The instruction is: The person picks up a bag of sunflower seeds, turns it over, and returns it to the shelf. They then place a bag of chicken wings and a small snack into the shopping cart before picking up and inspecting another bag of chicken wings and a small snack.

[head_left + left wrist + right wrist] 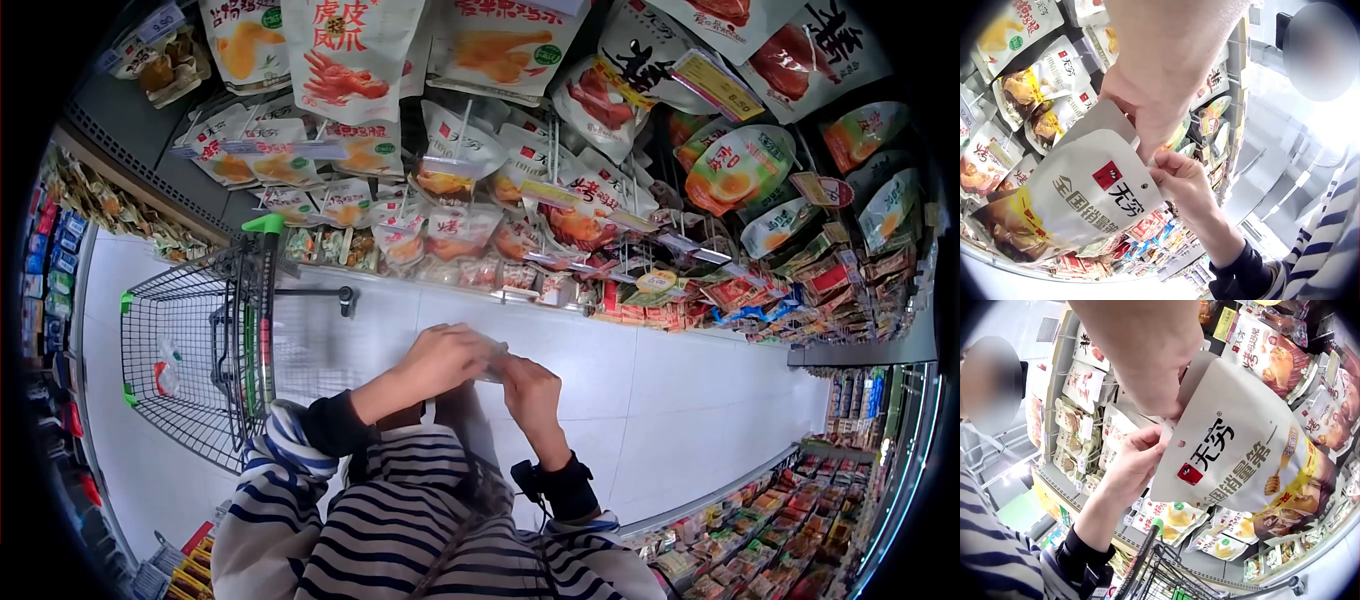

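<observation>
Both hands meet in front of the body at the top end of a white snack pouch [1088, 187], which hangs below them. It bears a red logo, dark lettering, a yellow band and a picture of brown roasted food. My left hand [445, 358] grips the top edge of the pouch, its fingers partly hidden behind the wrist in the left wrist view. Close beside it, my right hand [532, 392] pinches the same top edge near the small punched hole. A greyish flat layer [1196, 375] shows behind the pouch's top in the right wrist view.
Shelves with hanging snack pouches [460, 145] fill the front, with price tags [718, 85] sticking out. A black wire shopping cart [190, 340] with green corners stands at the left, a small package [167, 370] inside it. Packed goods [770, 520] lie at the lower right.
</observation>
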The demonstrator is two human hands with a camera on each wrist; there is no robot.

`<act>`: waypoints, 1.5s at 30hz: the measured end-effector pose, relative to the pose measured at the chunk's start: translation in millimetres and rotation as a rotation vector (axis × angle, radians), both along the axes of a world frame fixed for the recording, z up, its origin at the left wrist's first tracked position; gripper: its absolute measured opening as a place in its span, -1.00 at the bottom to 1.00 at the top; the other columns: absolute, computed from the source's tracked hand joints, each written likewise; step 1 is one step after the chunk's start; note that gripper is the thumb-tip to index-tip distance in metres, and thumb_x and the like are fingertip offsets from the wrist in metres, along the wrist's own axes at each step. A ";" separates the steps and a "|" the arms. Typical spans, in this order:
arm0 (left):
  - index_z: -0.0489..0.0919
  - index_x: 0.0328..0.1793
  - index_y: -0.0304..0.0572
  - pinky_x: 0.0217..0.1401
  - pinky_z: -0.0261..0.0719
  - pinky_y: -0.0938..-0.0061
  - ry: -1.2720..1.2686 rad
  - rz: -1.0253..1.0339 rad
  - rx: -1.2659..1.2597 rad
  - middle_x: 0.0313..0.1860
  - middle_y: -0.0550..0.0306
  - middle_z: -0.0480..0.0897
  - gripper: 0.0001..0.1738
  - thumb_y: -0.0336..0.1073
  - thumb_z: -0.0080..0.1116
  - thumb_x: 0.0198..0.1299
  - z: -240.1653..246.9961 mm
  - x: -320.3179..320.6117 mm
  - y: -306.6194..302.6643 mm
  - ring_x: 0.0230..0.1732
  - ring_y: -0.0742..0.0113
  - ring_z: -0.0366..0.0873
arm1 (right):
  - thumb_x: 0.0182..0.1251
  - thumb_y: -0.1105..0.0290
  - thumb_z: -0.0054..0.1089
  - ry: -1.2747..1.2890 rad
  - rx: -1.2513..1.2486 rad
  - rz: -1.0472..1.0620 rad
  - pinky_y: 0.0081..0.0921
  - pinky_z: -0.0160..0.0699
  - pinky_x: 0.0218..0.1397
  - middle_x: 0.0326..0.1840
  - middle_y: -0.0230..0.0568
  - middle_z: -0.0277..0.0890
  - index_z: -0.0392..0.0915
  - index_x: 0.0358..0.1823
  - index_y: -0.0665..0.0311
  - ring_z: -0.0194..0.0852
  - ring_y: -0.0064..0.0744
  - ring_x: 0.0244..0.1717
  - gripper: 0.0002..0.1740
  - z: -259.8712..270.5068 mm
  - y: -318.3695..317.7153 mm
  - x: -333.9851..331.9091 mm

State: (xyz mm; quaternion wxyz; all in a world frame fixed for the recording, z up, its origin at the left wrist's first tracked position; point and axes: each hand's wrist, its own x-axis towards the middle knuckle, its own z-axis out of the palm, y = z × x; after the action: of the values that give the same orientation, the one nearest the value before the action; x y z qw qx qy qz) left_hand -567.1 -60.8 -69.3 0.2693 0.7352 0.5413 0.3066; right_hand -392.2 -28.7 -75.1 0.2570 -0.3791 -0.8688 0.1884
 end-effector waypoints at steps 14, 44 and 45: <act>0.57 -0.29 -0.34 -0.27 0.41 0.62 -0.768 -0.001 -0.437 -0.42 0.18 0.60 -0.80 -0.41 0.25 -0.07 -86.7 -6.5 46.5 -0.39 0.55 0.43 | -0.14 0.63 0.10 0.123 -0.097 0.075 -0.42 0.46 -0.33 -0.48 -0.22 0.49 0.49 -0.46 0.26 0.48 -0.18 -0.42 -0.85 -34.3 61.8 13.2; 0.60 -0.38 -0.32 -0.37 0.43 0.65 -0.756 0.590 -0.376 -0.51 0.17 0.59 -0.88 -0.49 0.24 -0.12 -138.5 -15.4 41.5 -0.48 0.51 0.50 | -0.21 0.34 0.34 0.507 -0.068 -0.219 -0.44 0.26 -0.12 -0.18 -0.11 0.13 0.17 -0.02 0.42 0.20 -0.30 -0.20 -0.30 -128.3 285.8 -84.0; 0.60 -0.38 -0.32 -0.37 0.43 0.65 -0.757 0.592 -0.378 -0.51 0.17 0.59 -0.88 -0.49 0.24 -0.12 -140.5 -15.9 41.2 -0.48 0.51 0.50 | -0.17 0.37 0.32 0.565 -0.121 -0.224 -0.46 0.26 -0.14 -0.20 -0.13 0.12 0.19 -0.04 0.41 0.21 -0.31 -0.23 -0.35 -136.4 286.6 -84.2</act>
State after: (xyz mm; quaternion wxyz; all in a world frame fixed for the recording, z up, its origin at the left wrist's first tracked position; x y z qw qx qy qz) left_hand -583.0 -19.6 -209.8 0.4762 0.3265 0.6367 0.5112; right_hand -476.4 257.9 -211.5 0.4845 -0.4196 -0.7029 0.3084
